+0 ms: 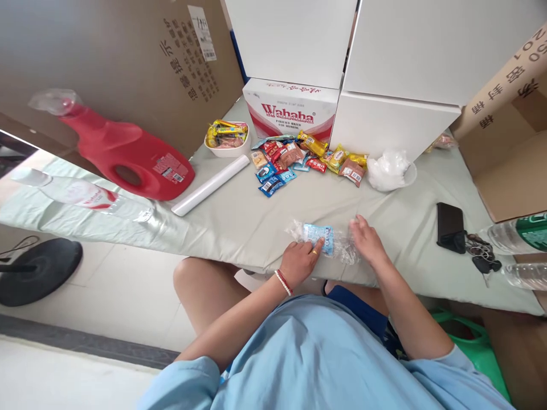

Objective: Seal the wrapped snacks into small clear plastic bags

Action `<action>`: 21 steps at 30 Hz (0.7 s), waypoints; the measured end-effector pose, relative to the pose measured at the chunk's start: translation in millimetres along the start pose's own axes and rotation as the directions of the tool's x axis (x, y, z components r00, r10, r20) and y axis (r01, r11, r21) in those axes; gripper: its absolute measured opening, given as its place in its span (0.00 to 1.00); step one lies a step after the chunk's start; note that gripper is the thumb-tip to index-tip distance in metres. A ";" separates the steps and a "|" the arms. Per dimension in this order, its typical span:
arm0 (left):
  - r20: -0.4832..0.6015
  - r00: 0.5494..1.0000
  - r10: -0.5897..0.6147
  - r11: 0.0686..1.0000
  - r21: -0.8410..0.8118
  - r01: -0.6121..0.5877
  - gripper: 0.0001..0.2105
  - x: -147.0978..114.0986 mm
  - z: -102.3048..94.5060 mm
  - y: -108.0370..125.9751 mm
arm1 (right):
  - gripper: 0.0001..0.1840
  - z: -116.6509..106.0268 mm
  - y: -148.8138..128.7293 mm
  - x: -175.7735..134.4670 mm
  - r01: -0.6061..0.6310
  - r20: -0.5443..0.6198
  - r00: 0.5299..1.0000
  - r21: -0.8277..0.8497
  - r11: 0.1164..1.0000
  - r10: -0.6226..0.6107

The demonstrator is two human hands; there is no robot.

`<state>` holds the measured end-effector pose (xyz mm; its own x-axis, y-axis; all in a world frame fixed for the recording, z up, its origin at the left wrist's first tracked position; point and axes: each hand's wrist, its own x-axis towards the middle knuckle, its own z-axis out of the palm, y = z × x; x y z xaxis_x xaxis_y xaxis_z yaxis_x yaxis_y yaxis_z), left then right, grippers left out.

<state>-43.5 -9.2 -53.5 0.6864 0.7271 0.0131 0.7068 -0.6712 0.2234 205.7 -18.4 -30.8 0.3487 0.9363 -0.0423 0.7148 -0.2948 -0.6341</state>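
Note:
A small light-blue snack packet (321, 236) lies on a crinkled sheet of clear plastic film (345, 246) near the table's front edge. My left hand (299, 261) comes in from the left, its index finger stretched onto the packet and the other fingers curled over the film's near left part. At the film's right end is my right hand (367, 240), thumb and fingers drawn together at its edge. Part of the film is hidden by both hands. Farther back lies a pile of wrapped snacks (290, 155) in red, blue, brown and yellow.
Behind the snacks stands a Wahaha carton (290, 114). To the left are a white roll (211, 185), a bowl of snacks (227, 149), a red jug (132, 154) and a clear bottle (85, 193). On the right are a white plastic bundle (390, 169), a black phone (450, 226) and keys (481, 250).

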 end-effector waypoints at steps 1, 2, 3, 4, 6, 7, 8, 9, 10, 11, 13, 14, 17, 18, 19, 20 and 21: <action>-0.007 1.000 0.003 1.000 0.014 -0.003 0.22 -0.1 3.0 -0.5 | 0.28 4.1 -1.4 -0.5 0.030 0.083 0.996 -0.058 0.998 -0.025; -0.016 1.000 0.003 1.000 0.024 -0.003 0.22 -0.5 5.8 -1.2 | 0.24 6.5 -0.8 -3.7 0.084 0.176 0.982 -0.096 0.992 -0.066; -0.026 1.000 0.000 1.000 0.028 0.000 0.22 -0.9 8.2 -1.7 | 0.20 6.8 1.5 -8.8 0.149 0.260 0.959 -0.107 0.983 -0.118; -0.035 0.999 -0.006 1.000 0.027 0.007 0.22 -1.3 10.1 -2.0 | 0.16 5.0 4.6 -15.1 0.209 0.311 0.935 -0.095 0.973 -0.171; -0.043 0.999 -0.018 1.000 0.014 0.019 0.22 -1.6 12.5 -1.8 | 0.15 -3.8 9.2 -28.2 0.260 0.260 0.935 -0.045 0.964 -0.240; -0.039 0.999 -0.021 1.000 0.006 0.021 0.22 -1.3 13.1 -1.2 | 0.16 -9.5 8.6 -33.5 0.253 0.185 0.952 -0.021 0.967 -0.245; -0.032 0.999 -0.023 1.000 -0.004 0.023 0.22 -0.7 13.3 -0.5 | 0.16 -14.9 5.0 -37.5 0.233 0.112 0.966 0.001 0.972 -0.232; -0.024 0.999 -0.023 1.000 -0.015 0.023 0.22 0.3 13.3 0.6 | 0.16 -18.9 -1.9 -39.9 0.213 0.070 0.974 0.019 0.977 -0.214; -0.018 1.000 -0.022 0.999 -0.027 0.022 0.23 1.6 13.2 1.9 | 0.16 -20.7 -11.7 -40.6 0.204 0.054 0.977 0.026 0.979 -0.205; -0.017 1.000 -0.021 0.999 -0.039 0.020 0.23 3.1 13.0 3.5 | 0.15 -19.7 -23.6 -39.5 0.213 0.057 0.975 0.019 0.977 -0.214; -0.026 1.000 -0.015 0.998 -0.061 0.013 0.22 5.8 12.5 7.3 | 0.12 -8.9 -49.8 -32.8 0.287 0.081 0.955 -0.023 0.958 -0.284; -0.032 0.999 -0.013 0.997 -0.073 0.010 0.22 6.5 11.9 9.1 | 0.11 0.2 -61.7 -27.9 0.334 0.094 0.940 -0.056 0.941 -0.328; -0.031 0.998 -0.048 0.989 -0.141 0.043 0.18 3.2 7.5 10.3 | 0.11 31.3 -83.7 -12.1 0.424 0.156 0.902 -0.152 0.893 -0.401; -0.033 0.997 -0.072 0.980 -0.189 0.065 0.17 0.2 4.9 8.0 | 0.11 39.8 -85.4 -7.9 0.443 0.180 0.892 -0.166 0.881 -0.415; -0.046 0.993 -0.113 0.963 -0.252 0.098 0.17 -3.5 1.6 3.9 | 0.11 46.2 -84.6 -4.5 0.463 0.197 0.881 -0.166 0.871 -0.431; -0.073 0.981 -0.179 0.933 -0.328 0.146 0.16 -7.3 -2.1 -1.8 | 0.11 50.3 -81.9 -2.1 0.483 0.206 0.869 -0.151 0.862 -0.451; -0.105 0.955 -0.278 0.887 -0.409 0.213 0.16 -10.6 -6.2 -9.0 | 0.11 52.4 -77.9 -0.4 0.501 0.205 0.858 -0.124 0.857 -0.472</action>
<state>-58.2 -10.0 -49.7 0.4412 0.8959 0.0527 0.7033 -0.3817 0.5997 118.1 14.1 -21.8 -0.1622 0.9812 0.1047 0.8622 0.1926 -0.4686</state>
